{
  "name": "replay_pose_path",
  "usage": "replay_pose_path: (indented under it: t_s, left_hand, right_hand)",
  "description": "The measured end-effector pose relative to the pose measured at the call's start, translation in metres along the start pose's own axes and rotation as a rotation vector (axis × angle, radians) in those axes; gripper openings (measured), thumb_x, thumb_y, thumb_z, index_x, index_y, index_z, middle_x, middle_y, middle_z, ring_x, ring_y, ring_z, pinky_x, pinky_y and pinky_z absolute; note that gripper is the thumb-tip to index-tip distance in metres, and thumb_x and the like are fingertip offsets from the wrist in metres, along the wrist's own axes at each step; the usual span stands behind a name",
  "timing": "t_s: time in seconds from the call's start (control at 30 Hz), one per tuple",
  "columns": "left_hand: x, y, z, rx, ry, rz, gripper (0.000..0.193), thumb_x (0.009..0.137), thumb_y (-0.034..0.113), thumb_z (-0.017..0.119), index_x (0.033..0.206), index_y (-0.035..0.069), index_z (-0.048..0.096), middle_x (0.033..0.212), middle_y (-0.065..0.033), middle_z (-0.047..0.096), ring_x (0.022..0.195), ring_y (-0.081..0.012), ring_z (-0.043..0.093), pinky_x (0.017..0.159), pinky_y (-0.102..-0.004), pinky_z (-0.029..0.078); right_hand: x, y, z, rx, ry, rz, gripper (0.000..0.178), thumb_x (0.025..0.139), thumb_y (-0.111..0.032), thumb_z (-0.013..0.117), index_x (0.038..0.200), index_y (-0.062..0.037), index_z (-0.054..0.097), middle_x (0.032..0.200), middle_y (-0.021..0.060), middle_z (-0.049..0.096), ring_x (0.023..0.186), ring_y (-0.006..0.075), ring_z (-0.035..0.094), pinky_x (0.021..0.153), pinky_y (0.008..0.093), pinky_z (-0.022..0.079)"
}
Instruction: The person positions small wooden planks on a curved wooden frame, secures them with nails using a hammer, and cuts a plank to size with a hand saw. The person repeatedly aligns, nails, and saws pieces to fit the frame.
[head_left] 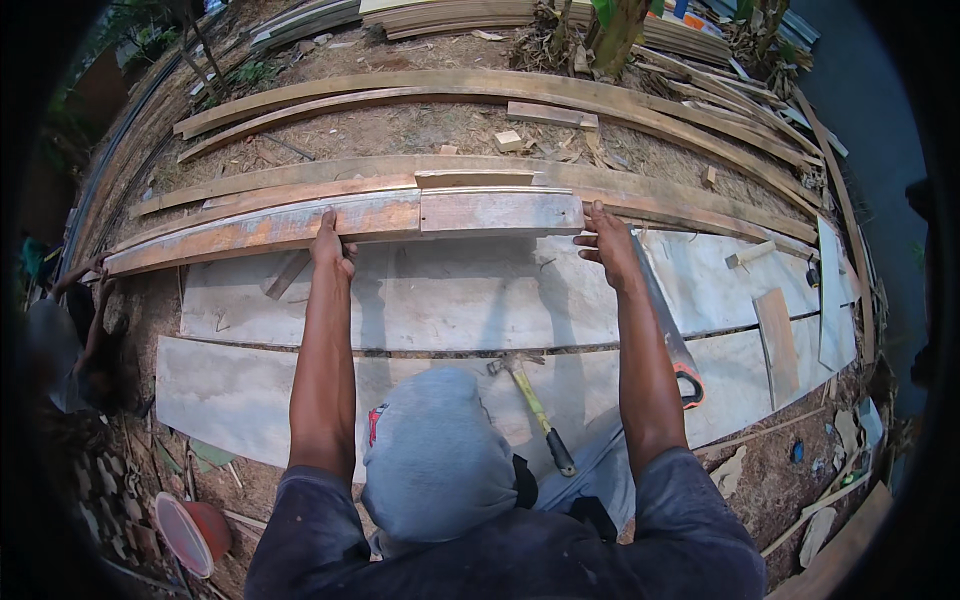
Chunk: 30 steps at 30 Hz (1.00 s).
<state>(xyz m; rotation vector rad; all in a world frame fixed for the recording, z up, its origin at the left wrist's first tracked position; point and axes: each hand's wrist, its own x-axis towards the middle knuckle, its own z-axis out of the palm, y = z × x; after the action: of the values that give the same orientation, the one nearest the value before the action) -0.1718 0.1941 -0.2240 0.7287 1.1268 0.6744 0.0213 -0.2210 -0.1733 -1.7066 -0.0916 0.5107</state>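
Note:
A long wooden beam (260, 232) with worn orange and grey faces runs across in front of me. My left hand (332, 245) grips it near its right end, the thumb on the near face and the fingers underneath. A shorter wooden block (500, 212) meets the beam's end and continues its line to the right. My right hand (612, 248) is at the block's far right end, its fingers spread and the fingertips touching or very near the end face. A thin wood strip (474, 179) lies along the block's back edge.
Pale boards (280, 375) lie below my arms, with a claw hammer (530, 410) and a handsaw (662, 315) on them. Another person's hands (97, 268) are at the beam's left end. Long planks (430, 85) stretch behind. A red bucket (195, 535) sits lower left.

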Motion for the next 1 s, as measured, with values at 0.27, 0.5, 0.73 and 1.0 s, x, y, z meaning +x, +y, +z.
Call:
replay_pose_path:
  t_s: [0.27, 0.5, 0.73, 1.0]
  left_hand:
    - [0.003, -0.006, -0.014, 0.258, -0.152, 0.079, 0.065, 0.088, 0.066, 0.071, 0.117, 0.008, 0.066, 0.094, -0.0080, 0.067, 0.066, -0.0175, 0.063, 0.052, -0.0299, 0.050]
    - [-0.068, 0.015, -0.032, 1.553, -0.355, 0.569, 0.101, 0.076, 0.075, 0.073, 0.145, 0.005, 0.049, 0.133, -0.0218, 0.064, 0.102, -0.0343, 0.070, 0.084, -0.0498, 0.055]
    - [-0.059, 0.008, 0.053, 1.560, -0.587, 1.470, 0.114, 0.066, 0.076, 0.077, 0.152, 0.007, 0.045, 0.150, -0.0189, 0.051, 0.141, -0.0351, 0.044, 0.118, -0.0530, 0.030]
    - [-0.048, 0.010, 0.059, 1.562, -0.746, 1.275, 0.111, 0.065, 0.075, 0.078, 0.145, 0.002, 0.052, 0.140, -0.0182, 0.057, 0.134, -0.0353, 0.050, 0.115, -0.0498, 0.034]
  right_hand:
    - [-0.073, 0.115, -0.147, -0.328, 0.194, 0.128, 0.048, 0.100, -0.037, 0.066, 0.134, -0.0040, 0.061, 0.106, 0.0058, 0.069, 0.088, 0.0154, 0.067, 0.072, 0.0304, 0.053]
    - [-0.191, 0.235, -0.291, -1.138, 0.515, 0.318, 0.064, 0.083, -0.022, 0.075, 0.139, 0.0002, 0.053, 0.123, 0.0261, 0.063, 0.116, 0.0452, 0.062, 0.100, 0.0479, 0.052]
    - [-0.234, 0.278, -0.306, -1.205, 0.266, 0.270, 0.063, 0.080, -0.007, 0.069, 0.141, -0.0060, 0.052, 0.142, 0.0238, 0.049, 0.134, 0.0433, 0.048, 0.106, 0.0462, 0.049]
    - [-0.228, 0.277, -0.292, -1.544, 0.304, 0.132, 0.029, 0.095, -0.027, 0.064, 0.120, -0.0117, 0.066, 0.129, 0.0125, 0.061, 0.121, 0.0387, 0.057, 0.095, 0.0507, 0.052]
